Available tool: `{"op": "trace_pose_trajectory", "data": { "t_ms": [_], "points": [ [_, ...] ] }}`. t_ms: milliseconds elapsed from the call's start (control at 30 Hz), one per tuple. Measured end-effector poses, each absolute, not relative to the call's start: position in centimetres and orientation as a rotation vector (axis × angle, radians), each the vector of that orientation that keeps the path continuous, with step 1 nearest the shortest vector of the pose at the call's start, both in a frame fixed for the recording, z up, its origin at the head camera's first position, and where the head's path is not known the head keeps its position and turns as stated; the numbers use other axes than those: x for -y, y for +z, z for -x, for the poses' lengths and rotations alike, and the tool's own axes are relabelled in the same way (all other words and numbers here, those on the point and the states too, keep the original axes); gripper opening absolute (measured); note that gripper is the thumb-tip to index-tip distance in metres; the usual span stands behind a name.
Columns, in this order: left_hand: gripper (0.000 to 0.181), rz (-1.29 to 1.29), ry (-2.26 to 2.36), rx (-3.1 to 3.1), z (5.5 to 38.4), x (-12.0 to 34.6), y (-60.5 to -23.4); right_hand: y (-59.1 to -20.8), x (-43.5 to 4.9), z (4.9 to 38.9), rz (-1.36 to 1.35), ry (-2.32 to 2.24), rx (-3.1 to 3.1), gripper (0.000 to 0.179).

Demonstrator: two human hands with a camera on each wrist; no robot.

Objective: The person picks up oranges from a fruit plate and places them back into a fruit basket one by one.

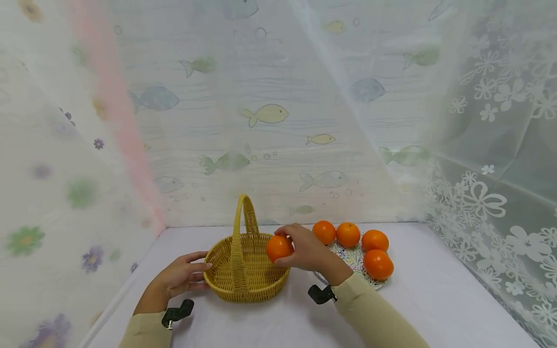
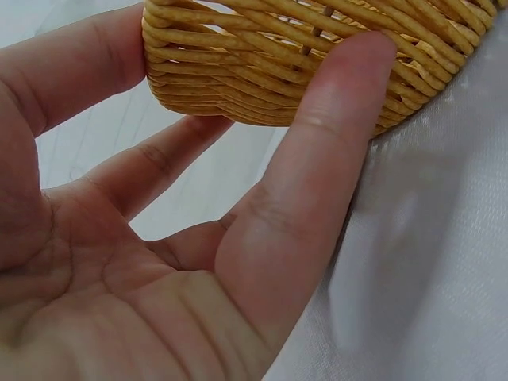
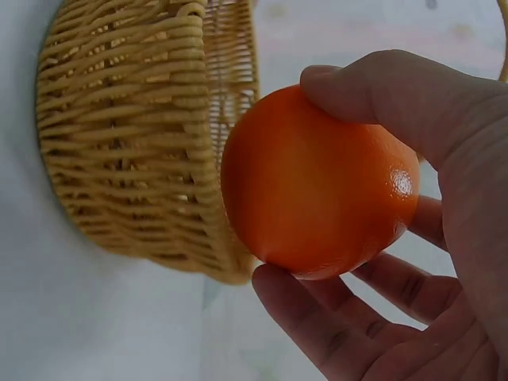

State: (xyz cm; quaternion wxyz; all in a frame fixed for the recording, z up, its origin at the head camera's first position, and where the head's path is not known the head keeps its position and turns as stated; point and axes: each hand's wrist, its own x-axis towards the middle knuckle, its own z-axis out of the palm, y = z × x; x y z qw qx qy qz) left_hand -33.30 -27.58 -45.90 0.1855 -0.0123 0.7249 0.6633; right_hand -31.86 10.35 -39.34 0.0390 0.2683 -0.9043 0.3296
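Observation:
My right hand holds an orange between thumb and fingers, at the right rim of a yellow wicker basket. Seen from the right wrist, the orange overlaps the edge of the basket, with the thumb on one side and fingertips on the other. My left hand rests its spread, fairly straight fingers against the basket's left side. In the left wrist view the thumb lies along the woven wall. The inside of the basket shows only bare weave in the head view.
To the right, a speckled plate carries several more oranges, partly behind my right forearm. A tall arched handle spans the basket. White cloth covers the table, with printed curtains hanging behind and at both sides.

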Motion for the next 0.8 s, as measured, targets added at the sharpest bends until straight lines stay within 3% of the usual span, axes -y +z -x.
{"op": "trace_pose_trajectory", "data": {
  "t_ms": [800],
  "points": [
    [0.073,0.065,1.879,-2.046,33.4,27.7,-46.0,-41.8,-5.2,33.6,-0.909,0.861,2.974,0.056]
  ]
}}
